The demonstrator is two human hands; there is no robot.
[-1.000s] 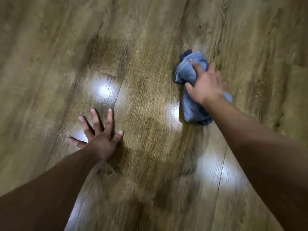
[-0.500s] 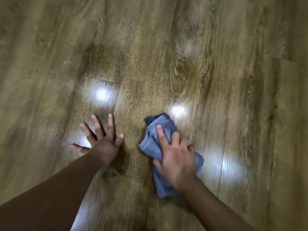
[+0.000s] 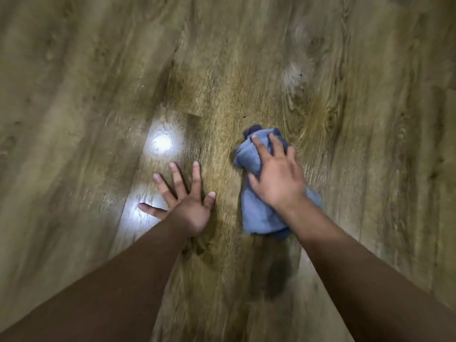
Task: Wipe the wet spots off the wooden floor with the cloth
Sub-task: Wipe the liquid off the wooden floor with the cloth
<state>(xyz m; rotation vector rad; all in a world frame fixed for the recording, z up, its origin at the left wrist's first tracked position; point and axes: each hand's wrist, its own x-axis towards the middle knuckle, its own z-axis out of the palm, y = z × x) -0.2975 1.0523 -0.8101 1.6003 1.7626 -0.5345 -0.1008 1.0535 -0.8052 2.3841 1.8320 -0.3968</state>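
Note:
A crumpled blue cloth lies on the wooden floor right of centre. My right hand presses down on it with fingers stretched forward over the fabric. My left hand rests flat on the floor to the left of the cloth, fingers spread wide. A darker patch shows on the planks just below the cloth; whether it is wet or shadow I cannot tell. The picture is blurred by motion.
Bright light reflections sit on the glossy planks, a round reflection above my left hand and a second glare beside its thumb. A wood knot marks the floor further ahead. Plank seams run away from me.
My right hand dragged the cloth from the far right toward me and leftward, then pushed it forward a little. My left hand stayed planted on the floor.

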